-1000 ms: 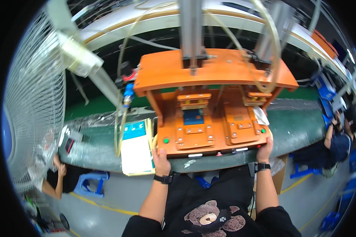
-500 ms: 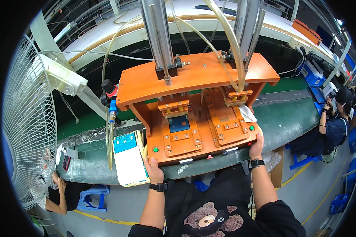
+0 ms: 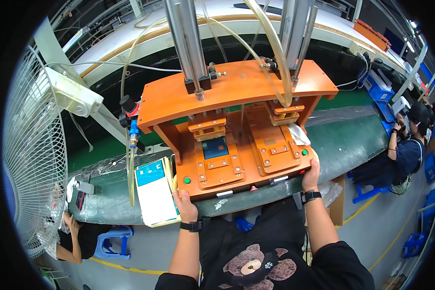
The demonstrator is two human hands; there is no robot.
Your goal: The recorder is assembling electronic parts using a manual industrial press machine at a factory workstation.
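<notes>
An orange two-station press (image 3: pixel 241 179) with metal cylinders above stands in front of me on the bench. My left hand (image 3: pixel 186 207) is at its left front corner, fingers along the side of the base near a green button (image 3: pixel 187 180). At the right front corner, my right hand (image 3: pixel 311 176) wraps the edge beside another green button (image 3: pixel 304 152). A flat dark-blue piece (image 3: pixel 215 148) lies in the left station, under the left press head (image 3: pixel 206 126), which is raised a little above the plate. Both hands' fingertips are partly hidden by the base.
A paper stack with a blue-printed top sheet (image 3: pixel 152 198) lies left of the press. A caged fan (image 3: pixel 36 159) stands far left. White cloth or paper (image 3: pixel 298 135) rests at the press's right side. Other people sit at both sides. Air hoses (image 3: pixel 130 179) hang nearby.
The whole view has shifted slightly, so the press appears a little higher and further left. Both hands stay at the corners of the press.
</notes>
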